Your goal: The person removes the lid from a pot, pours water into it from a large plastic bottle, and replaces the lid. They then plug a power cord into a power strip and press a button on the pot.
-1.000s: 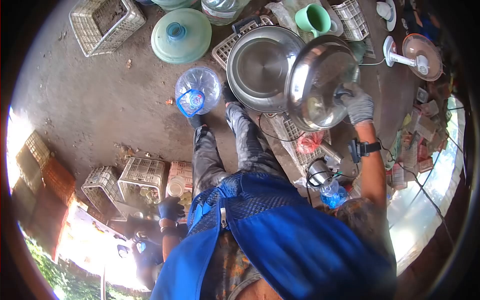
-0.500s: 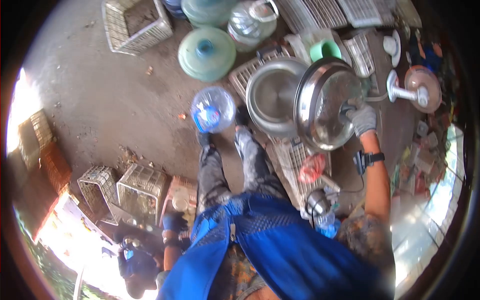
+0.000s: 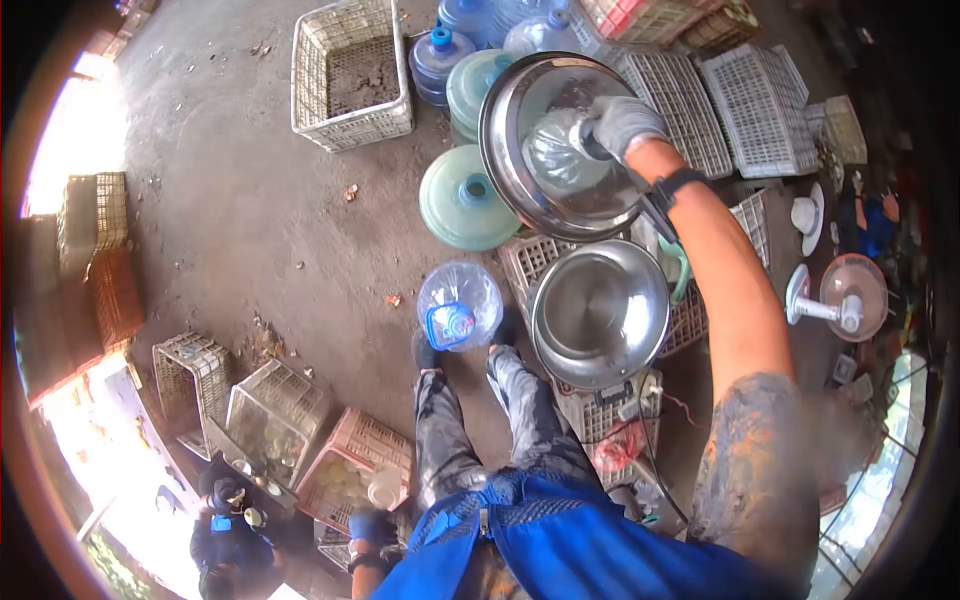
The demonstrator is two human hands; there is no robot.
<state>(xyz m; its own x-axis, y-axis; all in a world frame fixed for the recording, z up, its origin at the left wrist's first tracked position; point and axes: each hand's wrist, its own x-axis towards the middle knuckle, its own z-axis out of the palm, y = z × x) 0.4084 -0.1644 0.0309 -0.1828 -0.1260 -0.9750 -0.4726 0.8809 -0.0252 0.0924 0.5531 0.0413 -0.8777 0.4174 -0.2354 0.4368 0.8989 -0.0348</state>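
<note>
Your right hand clamps the knob of the steel lid at twelve o'clock, over the water jugs. Tilted on that one hold, it could slip onto them. At seven o'clock, I cannot tell your left hand's grip.

**Jugs, crates and a basin on a dirt floor**

Pale green water jugs just beside a white basket with soil inside. Clear bottle with a blue handle, near a steel basin resting on a slatted crate. Small fan at far right. Person in blue at lower left.
</note>
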